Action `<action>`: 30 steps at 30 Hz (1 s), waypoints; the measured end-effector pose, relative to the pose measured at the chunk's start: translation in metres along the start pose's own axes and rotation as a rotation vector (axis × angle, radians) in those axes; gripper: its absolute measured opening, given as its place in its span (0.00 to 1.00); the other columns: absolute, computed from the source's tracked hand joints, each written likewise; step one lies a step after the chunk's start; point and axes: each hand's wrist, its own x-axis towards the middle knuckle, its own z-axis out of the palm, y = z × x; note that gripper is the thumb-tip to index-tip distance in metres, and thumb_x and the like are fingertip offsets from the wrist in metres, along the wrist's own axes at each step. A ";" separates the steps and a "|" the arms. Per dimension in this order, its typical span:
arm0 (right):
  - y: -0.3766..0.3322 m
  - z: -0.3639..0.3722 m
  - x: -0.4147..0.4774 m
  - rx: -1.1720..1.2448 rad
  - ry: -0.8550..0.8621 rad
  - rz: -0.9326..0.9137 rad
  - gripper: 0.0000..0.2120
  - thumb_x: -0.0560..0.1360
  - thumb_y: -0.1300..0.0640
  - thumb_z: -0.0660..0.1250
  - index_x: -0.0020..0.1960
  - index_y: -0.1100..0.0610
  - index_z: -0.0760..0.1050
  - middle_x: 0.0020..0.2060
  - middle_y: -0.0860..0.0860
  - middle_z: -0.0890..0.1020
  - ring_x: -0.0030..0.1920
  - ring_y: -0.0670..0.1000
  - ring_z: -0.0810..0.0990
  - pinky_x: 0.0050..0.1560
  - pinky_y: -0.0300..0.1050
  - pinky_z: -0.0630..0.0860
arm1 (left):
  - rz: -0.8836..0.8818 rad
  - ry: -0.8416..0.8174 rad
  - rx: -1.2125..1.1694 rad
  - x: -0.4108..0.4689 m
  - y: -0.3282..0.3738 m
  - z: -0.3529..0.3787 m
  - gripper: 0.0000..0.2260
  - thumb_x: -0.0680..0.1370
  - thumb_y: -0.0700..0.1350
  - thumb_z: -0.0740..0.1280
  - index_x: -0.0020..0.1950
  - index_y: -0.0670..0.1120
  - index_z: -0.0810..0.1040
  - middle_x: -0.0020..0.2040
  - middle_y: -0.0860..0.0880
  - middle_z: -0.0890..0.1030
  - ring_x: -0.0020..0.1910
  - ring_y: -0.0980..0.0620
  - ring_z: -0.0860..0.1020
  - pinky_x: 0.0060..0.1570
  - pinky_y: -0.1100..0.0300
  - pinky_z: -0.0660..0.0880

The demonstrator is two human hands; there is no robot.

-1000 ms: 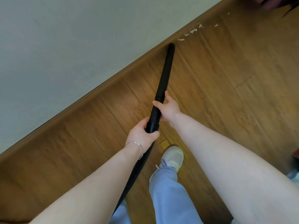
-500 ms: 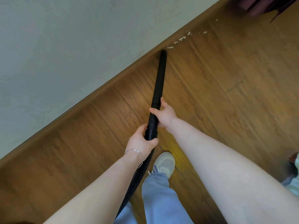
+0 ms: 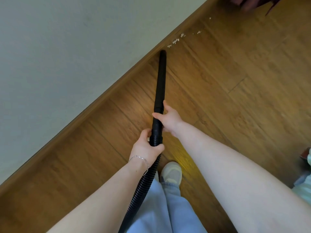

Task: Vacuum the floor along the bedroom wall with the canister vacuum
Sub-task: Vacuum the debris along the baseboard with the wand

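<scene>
Both hands are clamped on the black plastic vacuum wand point(image 3: 160, 81): the left hand point(image 3: 146, 148) at its ribbed hose point(image 3: 143, 184) cuff, the right hand point(image 3: 170, 118) higher. Its tip rests by the brown wooden baseboard point(image 3: 101, 98), just short of pale scattered crumbs point(image 3: 175, 42).

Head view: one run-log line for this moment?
left hand: grips hose cuff | right hand: grips wand | nozzle tip: at baseboard | debris: just ahead, not reached
</scene>
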 end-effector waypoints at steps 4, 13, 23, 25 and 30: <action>-0.002 0.006 0.001 0.021 -0.004 0.008 0.36 0.77 0.58 0.65 0.77 0.45 0.49 0.68 0.56 0.71 0.59 0.58 0.78 0.56 0.58 0.79 | 0.001 -0.006 0.016 0.003 -0.001 -0.008 0.25 0.71 0.45 0.69 0.66 0.57 0.65 0.40 0.53 0.78 0.36 0.55 0.79 0.39 0.59 0.78; -0.016 -0.011 0.012 -0.009 0.045 0.000 0.36 0.77 0.55 0.66 0.77 0.44 0.49 0.69 0.55 0.71 0.61 0.58 0.77 0.59 0.59 0.77 | -0.017 -0.031 -0.001 0.017 0.021 -0.003 0.23 0.71 0.46 0.69 0.62 0.57 0.66 0.41 0.51 0.80 0.37 0.52 0.81 0.40 0.56 0.80; -0.043 -0.005 0.029 0.047 0.110 0.026 0.36 0.77 0.55 0.65 0.77 0.44 0.49 0.67 0.56 0.74 0.61 0.59 0.78 0.59 0.59 0.77 | -0.003 -0.054 0.093 0.040 0.045 -0.029 0.23 0.71 0.45 0.69 0.63 0.55 0.67 0.40 0.53 0.78 0.38 0.54 0.79 0.42 0.58 0.78; -0.047 -0.005 0.031 0.065 0.119 0.031 0.35 0.77 0.55 0.65 0.77 0.44 0.49 0.67 0.56 0.74 0.61 0.59 0.78 0.59 0.59 0.77 | 0.000 -0.060 0.102 0.042 0.050 -0.032 0.23 0.71 0.45 0.69 0.64 0.55 0.67 0.41 0.54 0.77 0.39 0.54 0.79 0.43 0.57 0.78; -0.057 -0.004 0.034 0.100 0.138 0.038 0.34 0.78 0.56 0.65 0.77 0.44 0.50 0.66 0.55 0.74 0.59 0.58 0.79 0.59 0.57 0.77 | 0.006 -0.079 0.123 0.047 0.059 -0.041 0.23 0.72 0.45 0.69 0.65 0.55 0.67 0.41 0.57 0.76 0.40 0.56 0.78 0.45 0.57 0.78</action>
